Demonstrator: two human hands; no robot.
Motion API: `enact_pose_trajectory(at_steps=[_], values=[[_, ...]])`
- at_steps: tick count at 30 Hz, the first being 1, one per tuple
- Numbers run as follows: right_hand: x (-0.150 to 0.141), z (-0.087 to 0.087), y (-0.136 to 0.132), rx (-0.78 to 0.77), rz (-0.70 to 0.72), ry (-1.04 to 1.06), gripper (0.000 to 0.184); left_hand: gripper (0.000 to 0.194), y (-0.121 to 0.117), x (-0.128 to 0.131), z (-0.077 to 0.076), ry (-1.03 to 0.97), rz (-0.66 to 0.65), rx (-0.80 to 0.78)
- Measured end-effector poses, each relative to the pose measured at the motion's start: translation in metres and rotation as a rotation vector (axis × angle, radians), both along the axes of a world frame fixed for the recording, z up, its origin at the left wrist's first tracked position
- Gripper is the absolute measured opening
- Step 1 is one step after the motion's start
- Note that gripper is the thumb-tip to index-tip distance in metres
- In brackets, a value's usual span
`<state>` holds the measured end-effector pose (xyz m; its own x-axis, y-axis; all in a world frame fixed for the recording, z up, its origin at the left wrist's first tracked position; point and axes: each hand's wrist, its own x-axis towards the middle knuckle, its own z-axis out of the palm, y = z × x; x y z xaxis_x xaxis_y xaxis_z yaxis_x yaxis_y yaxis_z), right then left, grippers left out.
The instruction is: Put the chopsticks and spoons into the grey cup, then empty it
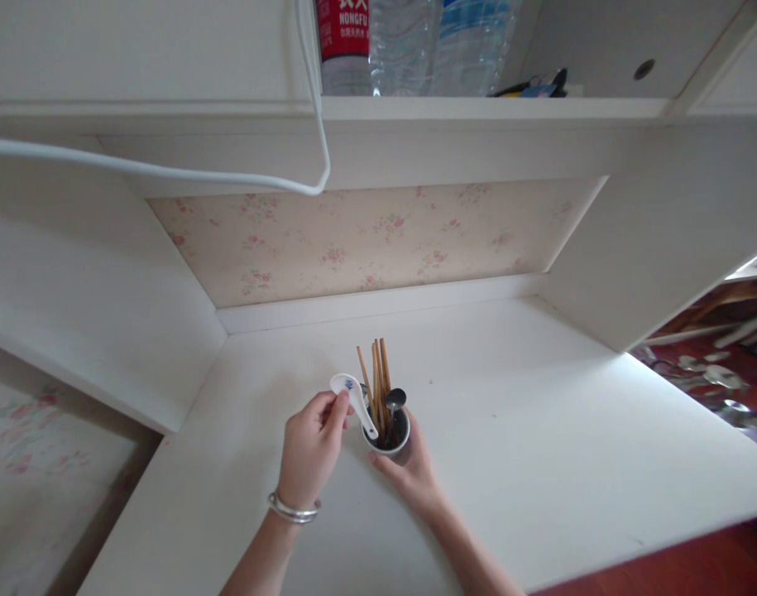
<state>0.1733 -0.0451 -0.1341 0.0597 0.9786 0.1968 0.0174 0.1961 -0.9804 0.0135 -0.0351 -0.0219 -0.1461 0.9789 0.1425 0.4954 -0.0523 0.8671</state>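
Observation:
A small grey cup (398, 448) stands on the white desk (539, 447), holding several wooden chopsticks (378, 372) and a dark metal spoon (394, 401). My right hand (415, 473) wraps round the cup from below and steadies it. My left hand (309, 451), with a silver bangle on the wrist, pinches a white ceramic spoon (353, 396) with a blue mark. The spoon's handle tip points down into the cup at its left rim, and its bowl sticks out up and to the left.
A floral-papered back panel (366, 240) and white side walls enclose the desk nook. A white cable (167, 172) hangs across the upper left. Water bottles (409, 45) stand on the shelf above. Metal utensils (713, 381) lie on a red surface at right.

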Motion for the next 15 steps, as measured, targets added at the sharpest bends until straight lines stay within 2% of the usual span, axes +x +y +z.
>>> enact_pose_trajectory(at_steps=[3,7,11,15], values=[[0.000,0.002,0.000,0.002,-0.012,-0.008,0.077,0.035,0.006,0.017,-0.008,0.089,-0.031,0.044],[-0.002,0.004,0.000,0.000,0.005,0.030,0.076,0.037,0.006,0.030,-0.032,0.286,-0.050,0.114],[-0.003,0.003,0.001,0.010,0.045,0.107,0.074,0.033,0.004,0.035,-0.054,0.359,-0.040,0.214],[-0.002,-0.001,0.002,0.005,0.076,0.111,0.074,0.028,0.003,0.034,-0.057,0.379,-0.018,0.211]])
